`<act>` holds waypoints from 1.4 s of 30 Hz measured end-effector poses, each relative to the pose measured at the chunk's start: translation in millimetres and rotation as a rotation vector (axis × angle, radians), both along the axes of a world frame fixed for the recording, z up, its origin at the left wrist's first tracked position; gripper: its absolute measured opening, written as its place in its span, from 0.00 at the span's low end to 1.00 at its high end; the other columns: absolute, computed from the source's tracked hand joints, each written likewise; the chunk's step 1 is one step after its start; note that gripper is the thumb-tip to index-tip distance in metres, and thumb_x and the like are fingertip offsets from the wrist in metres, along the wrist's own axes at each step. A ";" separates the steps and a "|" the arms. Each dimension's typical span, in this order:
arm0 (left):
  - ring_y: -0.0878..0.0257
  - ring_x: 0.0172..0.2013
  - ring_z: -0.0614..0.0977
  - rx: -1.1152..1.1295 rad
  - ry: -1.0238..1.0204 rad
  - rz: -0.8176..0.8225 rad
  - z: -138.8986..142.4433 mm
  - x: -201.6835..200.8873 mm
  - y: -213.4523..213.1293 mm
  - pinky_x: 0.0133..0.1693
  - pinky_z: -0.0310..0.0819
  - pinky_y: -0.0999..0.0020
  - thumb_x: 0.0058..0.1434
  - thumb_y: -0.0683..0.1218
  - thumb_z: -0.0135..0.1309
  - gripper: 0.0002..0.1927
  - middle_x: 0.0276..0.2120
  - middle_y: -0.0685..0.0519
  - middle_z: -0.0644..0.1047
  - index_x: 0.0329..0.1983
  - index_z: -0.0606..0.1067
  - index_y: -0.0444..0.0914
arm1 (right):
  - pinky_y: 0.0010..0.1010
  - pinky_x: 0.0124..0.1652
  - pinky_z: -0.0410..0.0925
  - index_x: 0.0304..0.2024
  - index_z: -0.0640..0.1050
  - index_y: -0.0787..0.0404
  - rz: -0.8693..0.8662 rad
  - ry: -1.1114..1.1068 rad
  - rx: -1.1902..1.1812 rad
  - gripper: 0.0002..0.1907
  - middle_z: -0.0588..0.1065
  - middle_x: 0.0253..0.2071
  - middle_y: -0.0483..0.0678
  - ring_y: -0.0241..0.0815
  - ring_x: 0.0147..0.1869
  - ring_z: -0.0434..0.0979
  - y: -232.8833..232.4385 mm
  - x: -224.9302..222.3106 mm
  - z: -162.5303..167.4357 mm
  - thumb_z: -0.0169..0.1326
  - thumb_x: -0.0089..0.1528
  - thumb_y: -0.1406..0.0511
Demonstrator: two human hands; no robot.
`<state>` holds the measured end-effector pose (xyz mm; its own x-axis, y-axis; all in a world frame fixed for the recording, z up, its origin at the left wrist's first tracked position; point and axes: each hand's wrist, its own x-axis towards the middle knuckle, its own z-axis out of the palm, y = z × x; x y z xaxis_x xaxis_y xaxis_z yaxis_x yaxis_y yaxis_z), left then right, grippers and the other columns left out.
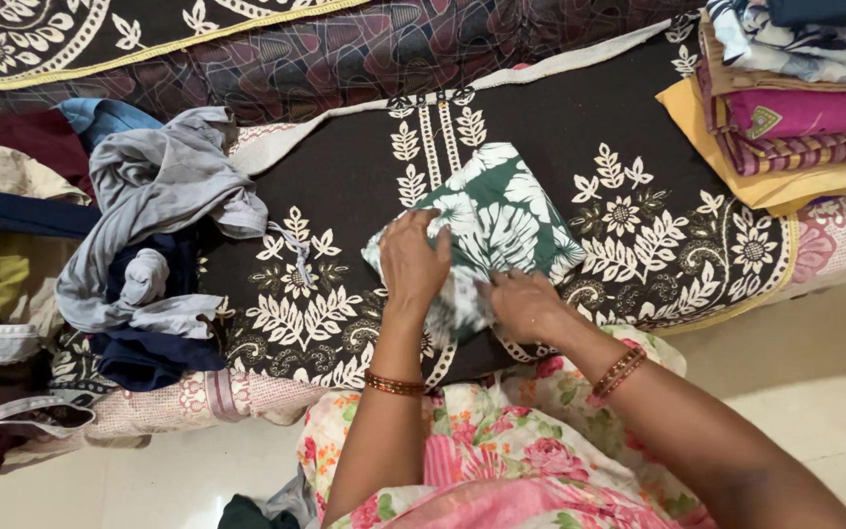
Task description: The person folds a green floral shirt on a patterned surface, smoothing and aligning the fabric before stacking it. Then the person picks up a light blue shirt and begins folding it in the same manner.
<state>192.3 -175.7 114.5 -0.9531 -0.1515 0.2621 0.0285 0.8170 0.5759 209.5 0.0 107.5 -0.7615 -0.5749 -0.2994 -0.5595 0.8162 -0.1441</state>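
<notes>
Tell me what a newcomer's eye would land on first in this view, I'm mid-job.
First, the green leaf-print cloth at centre, half folded on the black floral bedcover, with the left hand and right hand pressing its near edge. To the left lies a loose heap of grey and navy clothes. At top right sits a neat stack of folded fabrics.

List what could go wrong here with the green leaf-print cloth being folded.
1. The green leaf-print cloth is only pinned along its near edge by the left hand and right hand; the far folds look loose and could spring open.
2. The heap of unfolded clothes lies close by and might slide into the folding space.
3. The folded stack sits at the bed's edge and may topple.
</notes>
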 end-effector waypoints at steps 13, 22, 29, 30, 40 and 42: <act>0.48 0.76 0.43 -0.266 -0.312 -0.125 -96.4 2.5 61.5 0.70 0.30 0.37 0.64 0.56 0.41 0.38 0.77 0.47 0.47 0.76 0.52 0.40 | 0.50 0.73 0.29 0.76 0.48 0.53 -0.241 0.114 -0.242 0.40 0.42 0.79 0.47 0.45 0.82 0.35 5.4 -80.2 -69.4 0.24 0.67 0.42; 0.47 0.75 0.43 -0.211 -0.306 -0.065 -84.7 4.0 62.1 0.67 0.30 0.30 0.62 0.61 0.43 0.42 0.76 0.46 0.49 0.76 0.52 0.39 | 0.58 0.72 0.31 0.76 0.49 0.47 -0.172 0.252 -0.096 0.36 0.44 0.79 0.46 0.45 0.82 0.37 -1.3 -108.6 -68.0 0.27 0.68 0.43; 0.46 0.75 0.43 -0.204 -0.314 -0.062 -87.8 -2.2 61.2 0.66 0.30 0.29 0.63 0.63 0.41 0.43 0.76 0.45 0.49 0.76 0.51 0.38 | 0.62 0.71 0.33 0.76 0.51 0.46 -0.154 0.315 -0.081 0.39 0.46 0.79 0.45 0.48 0.82 0.37 -11.7 -144.6 -58.5 0.32 0.66 0.41; 0.46 0.75 0.43 -0.200 -0.321 -0.061 -87.9 -2.2 61.4 0.67 0.30 0.29 0.63 0.63 0.41 0.43 0.76 0.45 0.49 0.76 0.51 0.38 | 0.63 0.70 0.33 0.76 0.52 0.46 -0.166 0.313 -0.080 0.39 0.46 0.79 0.44 0.49 0.82 0.37 -13.5 -148.8 -56.8 0.33 0.65 0.40; 0.46 0.75 0.43 -0.202 -0.285 -0.046 -89.5 -1.4 61.2 0.67 0.30 0.31 0.62 0.64 0.43 0.44 0.76 0.45 0.49 0.76 0.51 0.38 | 0.62 0.71 0.32 0.76 0.50 0.46 -0.312 0.216 -0.089 0.42 0.40 0.80 0.46 0.52 0.82 0.31 -19.1 -154.3 -46.5 0.32 0.64 0.37; 0.46 0.75 0.43 -0.177 -0.299 -0.052 -90.7 -0.4 61.1 0.67 0.30 0.31 0.62 0.63 0.43 0.44 0.76 0.45 0.49 0.76 0.50 0.38 | 0.61 0.70 0.31 0.76 0.48 0.47 -0.303 0.198 -0.069 0.44 0.38 0.79 0.48 0.53 0.82 0.29 -12.1 -141.8 -50.8 0.32 0.64 0.36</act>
<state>191.8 -114.6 23.9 -0.9969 -0.0777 -0.0118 -0.0756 0.9069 0.4145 67.7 -12.1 56.7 -0.9397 -0.3278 -0.0977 -0.3161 0.9413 -0.1183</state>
